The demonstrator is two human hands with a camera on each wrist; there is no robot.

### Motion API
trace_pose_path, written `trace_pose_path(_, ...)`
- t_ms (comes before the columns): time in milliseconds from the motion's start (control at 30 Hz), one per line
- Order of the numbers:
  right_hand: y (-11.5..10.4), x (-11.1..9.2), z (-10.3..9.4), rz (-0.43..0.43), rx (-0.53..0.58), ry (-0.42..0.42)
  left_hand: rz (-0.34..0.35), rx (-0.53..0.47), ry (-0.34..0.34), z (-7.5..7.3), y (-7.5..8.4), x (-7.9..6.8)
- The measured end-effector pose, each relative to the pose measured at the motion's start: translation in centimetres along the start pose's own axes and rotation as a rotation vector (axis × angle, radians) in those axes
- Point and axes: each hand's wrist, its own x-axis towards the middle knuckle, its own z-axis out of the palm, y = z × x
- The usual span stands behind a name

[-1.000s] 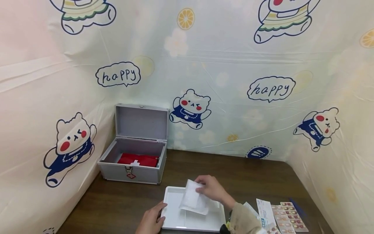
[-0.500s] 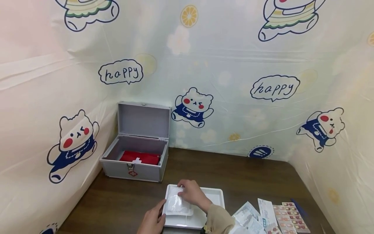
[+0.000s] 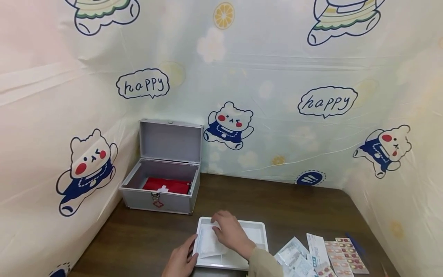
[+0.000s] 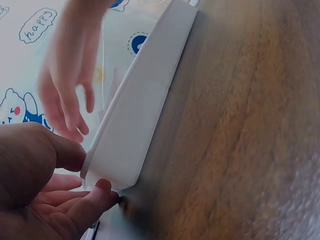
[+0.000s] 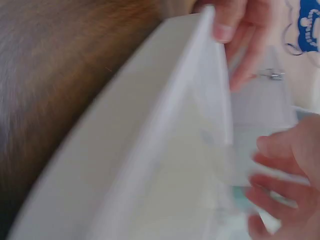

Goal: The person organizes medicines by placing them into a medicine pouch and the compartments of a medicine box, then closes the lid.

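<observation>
My left hand point(image 3: 181, 258) holds the left edge of a white plastic tray point(image 3: 261, 231). The left wrist view shows the thumb at the tray's rim and fingers at its corner. A flat white packet point(image 3: 208, 243) lies in the tray's left part, partly covered by my right hand point(image 3: 230, 234). In the right wrist view, blurred, the right hand point(image 5: 292, 175) has loosely bent, spread fingers with nothing between them. Whether its fingertips touch the packet cannot be told.
An open silver case point(image 3: 160, 202) with a red pouch point(image 3: 178, 186) marked with a white cross stands at the back left. Right of the tray lie clear-and-blue packets point(image 3: 293, 256), a white card point(image 3: 316, 248), blister packs of capsules point(image 3: 340, 256) and a blue item point(image 3: 355, 244).
The right hand carried the white packet leftward and down into the tray's left part, then let it go. The left hand has kept its hold on the tray. The head view shifted slightly.
</observation>
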Motion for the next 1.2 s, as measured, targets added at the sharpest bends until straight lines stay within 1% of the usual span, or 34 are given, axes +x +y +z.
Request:
trace_pose_path(67, -0.1, -0.8, -1.1, -0.085, -0.060, -0.050, 0.000, -0.001, 0.015, 0.1, 0.0, -0.1)
trace_pose_path(133, -0.4, -1.8, -1.9, -0.130, -0.147, -0.124, -0.006, 0.013, 0.025, 0.2, 0.1, -0.1)
trace_pose_path(200, -0.7, -2.6, -2.1, -0.130, -0.236, -0.213, -0.020, 0.036, 0.025, 0.2, 0.1, 0.0)
trace_pose_path(300, -1.3, -3.4, -1.5, -0.127, -0.357, -0.319, -0.032, 0.067, 0.024, 0.0, 0.2, 0.2)
trace_pose_path(367, -1.7, -3.6, -0.7, -0.141, -0.412, -0.357, -0.037, 0.073, 0.029, -0.1, 0.2, 0.3)
trace_pose_path(467, -2.2, -3.6, 0.3, -0.182, -0.483, -0.355, -0.033, 0.075, 0.020, -0.1, 0.2, 0.3)
trace_pose_path(533, -2.6, -3.6, 0.7, -0.174, -0.500, -0.354, -0.033, 0.077, 0.012, -0.1, 0.3, 0.3)
trace_pose_path(600, -2.7, -3.6, 0.9, -0.150, -0.487, -0.354, -0.034, 0.079, 0.003, 0.0, 0.3, 0.2)
trace_pose_path(700, -2.6, -3.6, 1.2, -0.117, -0.437, -0.366, -0.025, 0.076, 0.031, 0.3, 0.3, 0.0)
trace_pose_path(767, -2.4, -3.8, 1.3, -0.120, -0.415, -0.364, -0.028, 0.069, 0.031, 0.2, 0.3, -0.1)
trace_pose_path(800, -2.2, -4.0, 1.2, -0.129, -0.406, -0.357, -0.022, 0.069, 0.043, 0.3, 0.3, -0.1)
trace_pose_path(867, -2.0, -4.3, 0.8, -0.145, -0.372, -0.335, -0.031, 0.069, 0.041, 0.2, 0.2, -0.1)
trace_pose_path(933, -1.6, -4.7, 0.0, -0.175, -0.325, -0.283, -0.047, 0.070, 0.022, 0.1, 0.2, 0.0)
trace_pose_path(1000, -0.9, -5.1, -1.1, -0.197, -0.253, -0.225, -0.061, 0.066, 0.014, 0.0, 0.2, 0.1)
trace_pose_path(1100, 0.7, -5.9, -3.0, -0.195, -0.139, -0.138, -0.095, 0.042, -0.020, -0.1, 0.3, 0.3)
trace_pose_path(1133, 1.3, -6.2, -3.8, -0.172, -0.104, -0.121, -0.106, 0.038, -0.030, -0.1, 0.4, 0.4)
trace_pose_path(1200, 2.8, -6.9, -5.2, -0.099, -0.046, -0.102, -0.118, 0.040, -0.042, 0.0, 0.4, 0.5)
